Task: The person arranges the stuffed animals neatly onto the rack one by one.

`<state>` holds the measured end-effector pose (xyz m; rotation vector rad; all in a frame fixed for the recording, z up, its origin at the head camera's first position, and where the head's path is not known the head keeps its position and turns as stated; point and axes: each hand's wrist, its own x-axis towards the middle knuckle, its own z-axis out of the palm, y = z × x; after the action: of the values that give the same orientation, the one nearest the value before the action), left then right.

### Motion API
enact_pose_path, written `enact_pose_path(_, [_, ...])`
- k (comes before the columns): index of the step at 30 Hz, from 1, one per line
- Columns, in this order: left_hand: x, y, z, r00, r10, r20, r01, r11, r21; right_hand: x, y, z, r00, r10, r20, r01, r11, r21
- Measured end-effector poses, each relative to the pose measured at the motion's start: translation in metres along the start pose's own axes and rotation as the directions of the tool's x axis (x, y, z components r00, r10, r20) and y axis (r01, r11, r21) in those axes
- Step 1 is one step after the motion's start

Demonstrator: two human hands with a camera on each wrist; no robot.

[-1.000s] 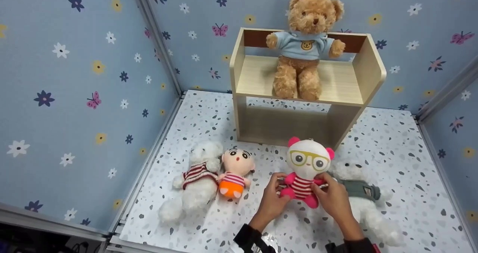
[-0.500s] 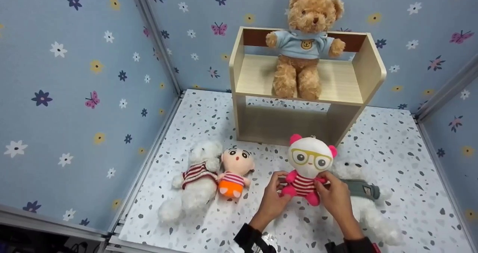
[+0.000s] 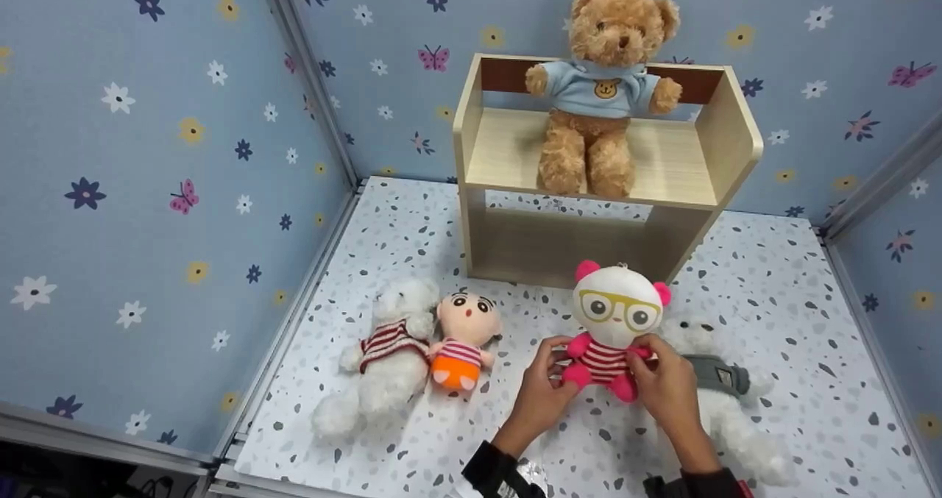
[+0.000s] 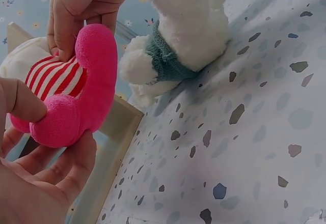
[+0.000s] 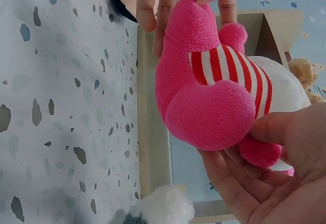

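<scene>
We are holding the pink plush doll with the white head and yellow glasses (image 3: pixel 612 329) upright at lower centre of the frame, just above the speckled white surface (image 3: pixel 795 292). Our left hand (image 3: pixel 543 393) is pinching its pink side, grip clamped on the body; our right hand (image 3: pixel 666 389) is clamping the other side. Just right of it, the white plush bear in a grey-green sweater (image 3: pixel 717 388) is lying flat. At lower left, the white bear in a striped top (image 3: pixel 386 354) is lying beside the small orange-shorts doll (image 3: pixel 462 340). Above, the brown teddy bear (image 3: pixel 603 86) is sitting on the pale wooden shelf (image 3: pixel 728 152).
</scene>
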<state>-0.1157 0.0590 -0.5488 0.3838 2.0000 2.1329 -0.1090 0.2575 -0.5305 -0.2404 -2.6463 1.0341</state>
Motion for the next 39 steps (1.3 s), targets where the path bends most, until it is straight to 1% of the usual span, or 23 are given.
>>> enact_pose_path(5, [0.000,0.003,0.000,1.000,0.014,0.002,-0.014,1.000,0.015,0.003,-0.001,0.000,0.999,-0.016,-0.038,0.016,1.000,0.007])
enact_pose_path(9, [0.001,0.000,0.001,1.000,0.023,-0.007,-0.023,0.999,0.043,0.004,-0.001,-0.002,0.997,-0.025,-0.068,0.026,1.000,0.010])
enact_pose_path(12, [0.003,-0.011,0.001,1.000,0.004,-0.024,-0.002,0.998,0.063,0.006,0.000,-0.004,0.994,-0.038,-0.100,0.039,0.999,0.004])
enact_pose_path(15, [0.006,-0.025,0.001,0.999,-0.020,-0.037,0.022,0.998,0.062,0.009,-0.001,-0.007,0.990,-0.054,-0.128,0.057,0.998,0.017])
enact_pose_path(17, [0.007,-0.034,0.001,0.999,-0.029,-0.035,0.031,0.998,0.059,0.010,-0.001,-0.010,0.988,-0.060,-0.143,0.064,0.998,0.023])
enact_pose_path(21, [0.007,-0.044,0.001,0.999,-0.049,-0.021,0.051,0.996,0.072,0.012,-0.003,-0.015,0.986,-0.047,-0.160,0.054,0.998,0.039])
enact_pose_path(24, [0.005,-0.053,-0.002,0.997,-0.074,-0.010,0.074,0.990,0.118,0.014,-0.004,-0.019,0.982,-0.044,-0.184,0.054,0.997,0.048])
enact_pose_path(26, [0.004,-0.061,-0.004,0.996,-0.091,-0.003,0.090,0.982,0.168,0.015,-0.005,-0.022,0.977,-0.054,-0.206,0.066,0.996,0.053])
enact_pose_path(28, [0.002,-0.070,-0.007,0.992,-0.124,0.002,0.120,0.967,0.223,0.017,-0.006,-0.024,0.969,-0.070,-0.236,0.089,0.993,0.071])
enact_pose_path(31, [-0.001,-0.084,-0.010,0.984,-0.178,0.004,0.170,0.947,0.272,0.020,-0.006,-0.028,0.958,-0.095,-0.269,0.123,0.988,0.089])
enact_pose_path(33, [-0.002,-0.091,-0.012,0.977,-0.212,-0.006,0.206,0.940,0.270,0.023,-0.006,-0.030,0.950,-0.110,-0.292,0.144,0.985,0.097])
enact_pose_path(34, [-0.003,-0.094,-0.013,0.976,-0.219,-0.013,0.215,0.941,0.260,0.024,-0.006,-0.031,0.948,-0.115,-0.297,0.149,0.984,0.095])
enact_pose_path(36, [-0.004,-0.098,-0.014,0.975,-0.222,-0.029,0.222,0.944,0.246,0.027,-0.006,-0.034,0.943,-0.124,-0.310,0.162,0.982,0.098])
enact_pose_path(39, [-0.004,-0.100,-0.015,0.976,-0.213,-0.045,0.217,0.948,0.232,0.032,-0.009,-0.039,0.931,-0.141,-0.336,0.184,0.978,0.102])
